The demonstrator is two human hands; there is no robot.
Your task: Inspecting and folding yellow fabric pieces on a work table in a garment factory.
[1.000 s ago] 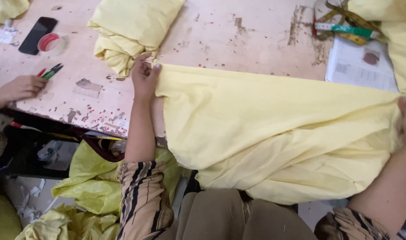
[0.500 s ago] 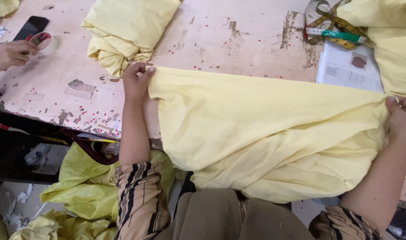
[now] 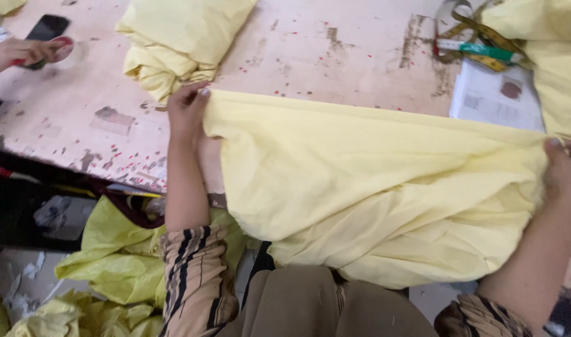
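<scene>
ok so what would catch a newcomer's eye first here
A wide pale yellow cloth stretched across the near edge of the worn table, pinched at its corners by the left hand and right hand. Behind it sits a folded yellow bundle, and a measuring tape lies far right.

Pale yellow cloth (image 3: 373, 181), plain, soft and lightly creased. Spans centre to right of frame, stretched flat between its two upper corners, top edge a taut line slanting down from centre-left toward the right edge. Upper part lies on the tabletop (image 3: 310, 56); lower part sags over the near edge into loose folds, bottom centre. Appears doubled over, though layers are hard to tell apart.
</scene>
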